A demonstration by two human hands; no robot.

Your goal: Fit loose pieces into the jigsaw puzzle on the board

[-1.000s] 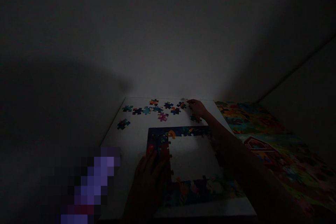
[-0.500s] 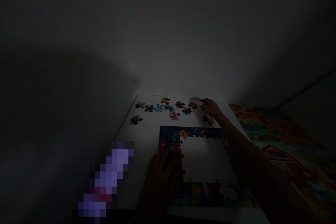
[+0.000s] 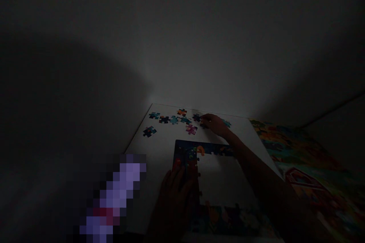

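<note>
Your right hand (image 3: pixel 214 123) curls over jigsaw pieces (image 3: pixel 196 117), grip unclear
Likely light, stiff: pinch edges; your left hand (image 3: pixel 176 189) lies outspread.

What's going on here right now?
The person's left hand rests on the left side of a joined jigsaw border, which frames a pale area. Beyond it, loose puzzle pieces lie on a white surface, and the right hand is among them; whether it grips one is too dark to tell.
</note>
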